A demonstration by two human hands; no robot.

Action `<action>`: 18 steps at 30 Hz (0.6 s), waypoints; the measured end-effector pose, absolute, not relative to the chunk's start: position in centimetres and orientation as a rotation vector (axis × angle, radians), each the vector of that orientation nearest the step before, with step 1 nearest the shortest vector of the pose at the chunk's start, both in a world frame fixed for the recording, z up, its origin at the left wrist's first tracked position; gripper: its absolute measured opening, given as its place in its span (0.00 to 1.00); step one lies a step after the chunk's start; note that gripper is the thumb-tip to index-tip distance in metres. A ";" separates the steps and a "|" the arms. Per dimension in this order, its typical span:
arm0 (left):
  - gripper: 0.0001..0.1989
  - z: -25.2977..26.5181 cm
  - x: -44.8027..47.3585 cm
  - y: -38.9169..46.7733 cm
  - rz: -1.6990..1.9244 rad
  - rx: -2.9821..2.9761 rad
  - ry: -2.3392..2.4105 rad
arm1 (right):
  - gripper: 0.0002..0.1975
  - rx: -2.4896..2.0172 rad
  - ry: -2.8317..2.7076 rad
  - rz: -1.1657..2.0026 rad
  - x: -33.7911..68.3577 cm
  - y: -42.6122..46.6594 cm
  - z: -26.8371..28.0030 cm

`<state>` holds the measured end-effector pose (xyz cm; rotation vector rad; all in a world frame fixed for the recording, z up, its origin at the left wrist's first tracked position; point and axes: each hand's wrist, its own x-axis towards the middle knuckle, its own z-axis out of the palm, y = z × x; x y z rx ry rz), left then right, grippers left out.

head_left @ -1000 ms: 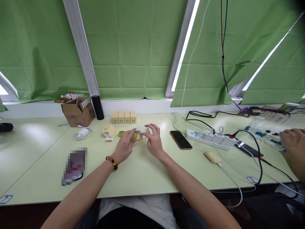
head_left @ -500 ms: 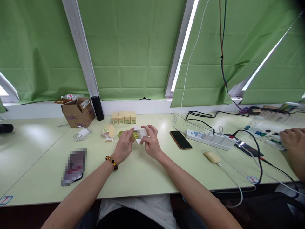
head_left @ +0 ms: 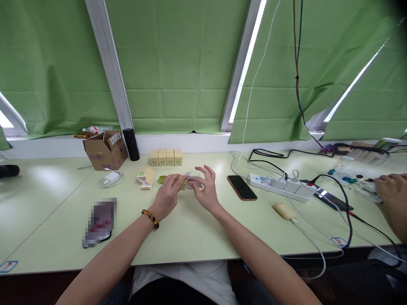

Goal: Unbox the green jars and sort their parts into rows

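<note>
A pale green table spans the view. Two bare forearms reach in from the near edge and angle toward each other, hands meeting at the table's middle. The left hand is palm inward, its fingers and thumb closed on the left side of a small carton. The right hand faces it, thumb and forefinger pinching the carton's white flaps, the other fingers raised and spread. Beyond stands a row of four tan boxes, green-framed labels in front. The carton, between the hands, is tan outside and white inside, its end open; fingers cover much of it. A little green object shows just beside the left fingers.
</note>
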<state>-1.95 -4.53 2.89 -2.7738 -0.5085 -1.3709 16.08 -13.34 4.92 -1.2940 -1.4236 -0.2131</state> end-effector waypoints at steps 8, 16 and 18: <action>0.42 2.9 -2.0 -5.0 -1.174 -2.661 -0.380 | 0.03 -1.441 -1.370 0.006 16.6 -12.1 3.3; 0.42 3.3 -2.2 -4.7 -1.150 -2.618 -0.589 | 0.09 -1.223 -1.191 0.312 16.6 -11.4 3.3; 0.42 3.2 -2.4 -4.2 -1.185 -2.591 -0.635 | 0.13 -1.114 -1.084 0.485 16.7 -11.3 3.4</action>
